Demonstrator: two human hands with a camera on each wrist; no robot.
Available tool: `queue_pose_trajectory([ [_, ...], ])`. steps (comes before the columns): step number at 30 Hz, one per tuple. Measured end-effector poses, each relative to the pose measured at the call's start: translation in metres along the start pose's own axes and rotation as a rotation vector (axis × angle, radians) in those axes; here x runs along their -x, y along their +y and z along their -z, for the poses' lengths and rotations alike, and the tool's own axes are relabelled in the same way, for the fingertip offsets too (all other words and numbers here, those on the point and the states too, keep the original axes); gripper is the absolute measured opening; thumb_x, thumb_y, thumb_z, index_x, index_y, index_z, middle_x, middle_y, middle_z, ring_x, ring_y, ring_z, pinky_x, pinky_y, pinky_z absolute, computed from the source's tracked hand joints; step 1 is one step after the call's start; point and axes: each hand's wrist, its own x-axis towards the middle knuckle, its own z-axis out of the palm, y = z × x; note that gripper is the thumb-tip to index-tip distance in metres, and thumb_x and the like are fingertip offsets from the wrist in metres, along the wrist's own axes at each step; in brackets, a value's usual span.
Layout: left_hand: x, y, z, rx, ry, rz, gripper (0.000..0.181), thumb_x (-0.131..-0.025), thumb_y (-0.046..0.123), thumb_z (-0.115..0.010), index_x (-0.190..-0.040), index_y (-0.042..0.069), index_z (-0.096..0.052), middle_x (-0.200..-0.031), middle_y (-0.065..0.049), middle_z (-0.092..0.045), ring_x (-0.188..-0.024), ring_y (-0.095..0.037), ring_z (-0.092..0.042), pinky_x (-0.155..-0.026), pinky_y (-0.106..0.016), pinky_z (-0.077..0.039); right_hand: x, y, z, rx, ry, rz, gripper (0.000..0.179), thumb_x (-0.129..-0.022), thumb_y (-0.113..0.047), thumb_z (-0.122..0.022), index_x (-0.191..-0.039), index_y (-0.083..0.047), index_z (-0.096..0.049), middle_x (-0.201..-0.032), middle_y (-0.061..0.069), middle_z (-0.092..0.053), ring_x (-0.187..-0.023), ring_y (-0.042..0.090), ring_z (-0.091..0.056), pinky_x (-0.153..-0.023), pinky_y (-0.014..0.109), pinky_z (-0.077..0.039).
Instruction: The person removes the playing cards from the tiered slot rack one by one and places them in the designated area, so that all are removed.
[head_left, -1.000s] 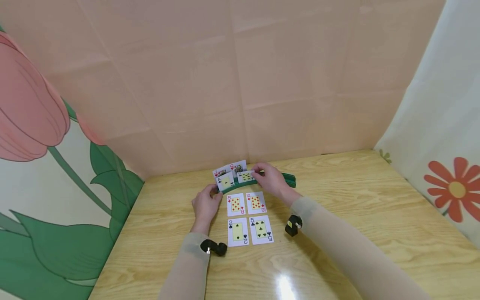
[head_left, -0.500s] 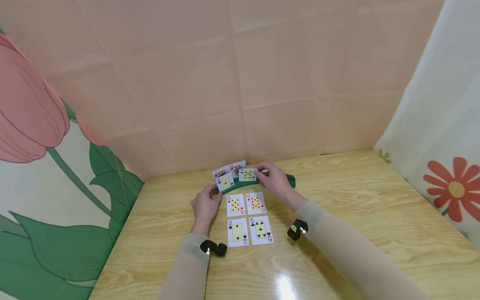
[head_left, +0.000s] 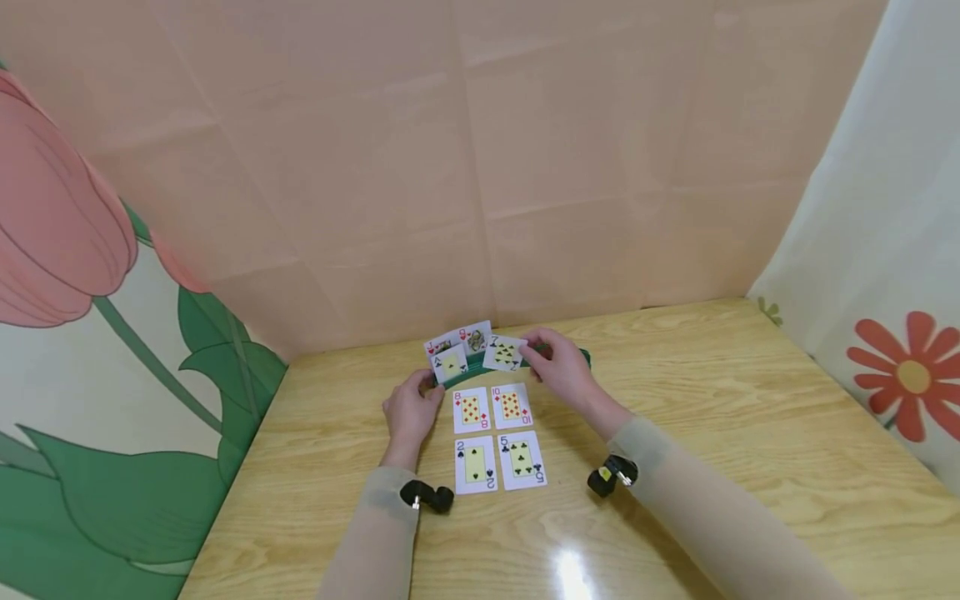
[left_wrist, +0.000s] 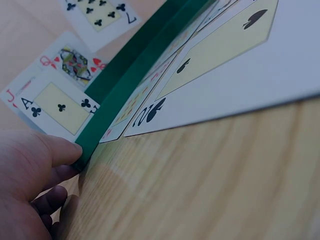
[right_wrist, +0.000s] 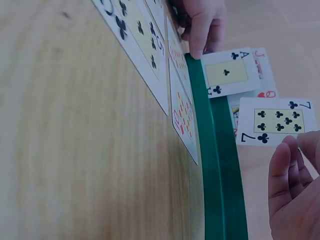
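Observation:
The right hand (head_left: 561, 367) pinches the seven of clubs (head_left: 504, 353) by its right edge between thumb and fingers. In the right wrist view that card is tilted in the air, apart from the green curved card holder (right_wrist: 220, 175). At the holder's left end, the left hand (head_left: 411, 410) grips it with thumb and finger, as the left wrist view shows. Beside those fingers the ace of clubs (left_wrist: 61, 107) stands in the front of the holder. Behind it stand the jack of hearts (left_wrist: 19, 95) and the queen of hearts (left_wrist: 75, 62), partly covered.
Face up before the holder lie the eight of diamonds (head_left: 471, 410), ten of diamonds (head_left: 512, 406), two of spades (head_left: 476, 464) and five of clubs (head_left: 522, 460). The wooden table (head_left: 690, 400) meets a pink cloth backdrop (head_left: 600, 167) behind the holder.
The seven of clubs has risen from the front of the holder and shifted right, tilting, with the right hand moving right along with it. The left hand keeps its place.

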Motion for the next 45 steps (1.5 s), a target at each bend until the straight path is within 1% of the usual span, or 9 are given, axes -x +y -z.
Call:
queue_pose_trajectory([
  [8, 0.0, 0.0, -0.001, -0.001, 0.005, 0.001, 0.035, -0.104, 0.023, -0.079, -0.137, 0.014, -0.075, -0.13, -0.005, -0.078, -0.123, -0.033, -0.066, -0.113, -0.057, -0.031, 0.015, -0.003, 0.004, -0.024, 0.004, -0.003, 0.017, -0.113, -0.023, -0.067, -0.127, -0.012, -0.07, -0.092, 0.02, -0.069, -0.075, 0.027, -0.062, -0.062, 0.031, -0.05],
  [19, 0.0, 0.001, 0.0, 0.004, 0.01, -0.008, 0.033, -0.104, 0.023, -0.08, -0.136, 0.014, -0.076, -0.128, -0.005, -0.079, -0.122, -0.033, -0.067, -0.113, -0.057, -0.031, 0.038, -0.004, 0.012, -0.08, -0.005, -0.039, 0.019, -0.112, -0.025, -0.069, -0.125, -0.01, -0.071, -0.084, 0.012, -0.065, -0.074, 0.026, -0.061, -0.064, 0.03, -0.051],
  [25, 0.002, 0.003, 0.001, 0.004, 0.016, -0.012, 0.033, -0.104, 0.022, -0.08, -0.136, 0.014, -0.076, -0.128, -0.006, -0.079, -0.123, -0.034, -0.067, -0.113, -0.058, -0.031, 0.048, -0.003, 0.018, -0.082, -0.027, -0.074, 0.021, -0.112, -0.028, -0.069, -0.126, -0.013, -0.071, -0.088, 0.012, -0.066, -0.076, 0.026, -0.062, -0.068, 0.034, -0.055],
  [29, 0.002, 0.003, 0.001, 0.008, 0.018, -0.014, 0.033, -0.104, 0.022, -0.08, -0.135, 0.013, -0.076, -0.128, -0.006, -0.079, -0.123, -0.034, -0.067, -0.112, -0.058, -0.031, 0.054, 0.002, 0.021, -0.089, -0.042, -0.088, 0.022, -0.112, -0.027, -0.07, -0.128, -0.013, -0.072, -0.096, 0.017, -0.068, -0.078, 0.027, -0.064, -0.072, 0.038, -0.058],
  [32, 0.002, 0.003, 0.001, 0.006, 0.019, -0.014, 0.033, -0.104, 0.022, -0.08, -0.135, 0.014, -0.076, -0.127, -0.005, -0.079, -0.122, -0.033, -0.068, -0.113, -0.058, -0.031, 0.06, 0.004, 0.023, -0.106, -0.052, -0.09, 0.025, -0.112, -0.026, -0.07, -0.13, -0.01, -0.071, -0.099, 0.021, -0.068, -0.078, 0.027, -0.064, -0.072, 0.036, -0.059],
  [35, 0.002, 0.002, 0.002, 0.003, 0.018, -0.014, 0.033, -0.104, 0.022, -0.08, -0.135, 0.014, -0.076, -0.128, -0.005, -0.079, -0.122, -0.033, -0.068, -0.112, -0.058, -0.031, 0.065, 0.007, 0.025, -0.114, -0.058, -0.096, 0.026, -0.112, -0.026, -0.069, -0.131, -0.007, -0.07, -0.098, 0.021, -0.068, -0.078, 0.027, -0.064, -0.071, 0.034, -0.058],
  [38, 0.001, 0.001, 0.001, -0.001, 0.017, -0.014, 0.033, -0.104, 0.023, -0.08, -0.136, 0.014, -0.076, -0.128, -0.005, -0.079, -0.122, -0.033, -0.068, -0.112, -0.057, -0.031, 0.069, 0.007, 0.029, -0.118, -0.064, -0.099, 0.026, -0.112, -0.025, -0.069, -0.131, -0.006, -0.07, -0.098, 0.021, -0.069, -0.079, 0.027, -0.064, -0.071, 0.036, -0.059],
  [42, 0.001, 0.001, 0.001, -0.003, 0.02, -0.016, 0.033, -0.104, 0.024, -0.08, -0.135, 0.014, -0.076, -0.127, -0.006, -0.08, -0.121, -0.034, -0.068, -0.112, -0.058, -0.032, 0.072, 0.009, 0.033, -0.122, -0.074, -0.098, 0.024, -0.112, -0.025, -0.069, -0.127, -0.006, -0.071, -0.093, 0.017, -0.069, -0.078, 0.026, -0.064, -0.071, 0.038, -0.06],
  [45, 0.0, 0.0, 0.0, -0.008, 0.021, -0.02, 0.033, -0.104, 0.024, -0.08, -0.135, 0.013, -0.076, -0.126, -0.005, -0.08, -0.119, -0.034, -0.068, -0.111, -0.059, -0.032, 0.075, 0.014, 0.036, -0.12, -0.082, -0.096, 0.022, -0.112, -0.024, -0.068, -0.125, -0.006, -0.071, -0.089, 0.014, -0.068, -0.076, 0.025, -0.064, -0.069, 0.036, -0.058],
])
